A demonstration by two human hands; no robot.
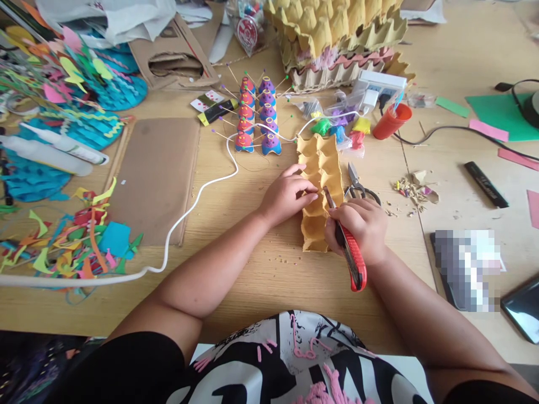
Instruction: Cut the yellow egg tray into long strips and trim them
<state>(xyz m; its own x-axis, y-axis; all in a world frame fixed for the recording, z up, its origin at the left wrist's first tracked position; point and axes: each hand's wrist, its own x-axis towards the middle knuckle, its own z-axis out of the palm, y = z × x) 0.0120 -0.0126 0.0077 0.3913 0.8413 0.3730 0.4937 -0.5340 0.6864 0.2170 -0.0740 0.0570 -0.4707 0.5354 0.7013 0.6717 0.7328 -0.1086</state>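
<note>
A yellow egg carton strip (315,224) with two rows of cups lies on the table in front of me. My left hand (288,193) rests against its left edge, fingers stretched over the cups. In my right hand (365,227) is a red and black utility knife (356,261), its blade touching the ridge between the two rows. Scissors (356,178) with dark handles lie just right of the carton, partly hidden behind my right hand. Beyond it stand two painted carton strips, one red and blue (245,118), the other purple and blue (269,118), with pins sticking out.
A white cable (202,193) crosses the table at left, over a cardboard sheet (154,179). Paper scraps (67,247) and glue bottles (50,151) lie left. Stacked egg trays (332,33), a power strip (381,84) and a red cup (391,122) stand behind. Phones (524,308) lie right.
</note>
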